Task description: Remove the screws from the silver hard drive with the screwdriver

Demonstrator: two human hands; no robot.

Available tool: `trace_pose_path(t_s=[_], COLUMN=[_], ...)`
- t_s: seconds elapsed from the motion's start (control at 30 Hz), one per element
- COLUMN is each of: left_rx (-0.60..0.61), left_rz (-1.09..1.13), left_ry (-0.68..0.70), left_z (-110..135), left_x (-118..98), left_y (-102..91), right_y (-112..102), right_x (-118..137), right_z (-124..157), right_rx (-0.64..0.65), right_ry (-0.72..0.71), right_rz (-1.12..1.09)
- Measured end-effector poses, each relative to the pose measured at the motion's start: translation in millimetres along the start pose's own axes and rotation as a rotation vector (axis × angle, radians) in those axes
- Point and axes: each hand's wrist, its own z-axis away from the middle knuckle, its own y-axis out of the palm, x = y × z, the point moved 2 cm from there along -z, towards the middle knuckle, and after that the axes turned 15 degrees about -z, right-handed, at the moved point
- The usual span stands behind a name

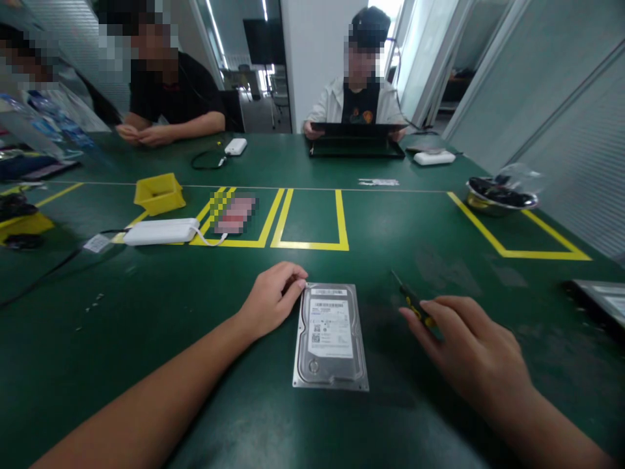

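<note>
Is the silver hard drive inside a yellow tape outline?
No, the silver metal hard drive lies on the green table, short of the yellow tape outlines.

Green table (146, 312) marked with yellow tape (312, 245), white pillar (312, 58) seen beyond its far edge, glass partitions (561, 98) lined along its right edge, ceiling strips (212, 26) lit.

The flat silver metal hard drive (331, 337) lies on the green table (146, 306) before me. My left hand (273, 301) touches its far left corner. Right of it, my right hand (463, 345) rests on the yellow-black screwdriver (411, 299). Behind it, leftward, lies the long white plastic power strip (161, 231).
</note>
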Motion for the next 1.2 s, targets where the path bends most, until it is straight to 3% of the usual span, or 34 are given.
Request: trace_pose_path(t_s=[0.1,0.27,0.4,0.53,0.73,0.97,1.1,1.2], left_rx=[-0.017,0.314,0.44,0.446,0.448,0.473,0.458,0.445], left_rz=[-0.076,-0.11,-0.193,-0.216,-0.223,-0.255,-0.26,-0.248], left_ry=[0.263,0.604,0.576,0.539,0.513,0.543,0.535,0.548], left_z=[6.3,20.9,29.4,33.8,30.8,27.9,25.0,22.5], left_x=[-25.8,-74.7,-88.2,-85.7,-70.6,-62.7,-63.0,-63.1], left_y=[-11.0,-16.8,-3.7,6.6,-2.1,-5.9,-2.2,-3.1], right_y=[14.8,36.4,40.9,37.7,39.9,49.1,43.8,39.0], right_x=[-8.6,-23.1,-29.6,-30.4,-26.1,-16.8,-7.5,-1.5], right_z=[8.4,15.1,16.1,15.7,11.5,2.7,1.2,1.8], right_rx=[0.125,0.311,0.333,0.303,0.297,0.337,0.253,0.204], right_ry=[0.108,0.226,0.247,0.273,0.329,0.345,0.255,0.17], right_rz=[-0.031,-0.131,-0.152,-0.223,-0.334,-0.266,-0.101,-0.122])
